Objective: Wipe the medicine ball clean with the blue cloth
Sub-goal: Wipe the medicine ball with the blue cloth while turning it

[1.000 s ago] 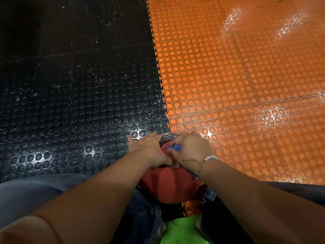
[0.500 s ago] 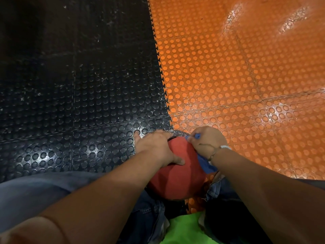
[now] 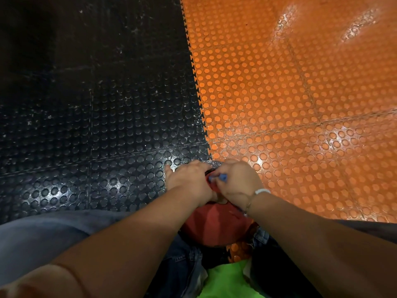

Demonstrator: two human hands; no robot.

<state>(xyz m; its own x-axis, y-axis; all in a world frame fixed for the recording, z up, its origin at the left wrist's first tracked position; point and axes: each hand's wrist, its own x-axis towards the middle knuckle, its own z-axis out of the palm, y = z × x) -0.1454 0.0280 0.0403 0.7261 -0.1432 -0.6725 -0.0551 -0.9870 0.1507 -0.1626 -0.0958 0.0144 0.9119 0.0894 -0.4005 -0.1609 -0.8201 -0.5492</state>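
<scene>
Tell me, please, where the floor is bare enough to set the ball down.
Free: the black mat beyond and left of the left hand, and the orange mat beyond and right of the right hand. Crowded: between the legs, where the medicine ball, both hands and the blue cloth sit together.

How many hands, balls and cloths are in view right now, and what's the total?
Hands: 2, the left hand and the right hand, both on the ball.
Balls: 1, the red medicine ball.
Cloths: 1, the blue cloth, held in the right hand's grip.
Total: 4.
</scene>
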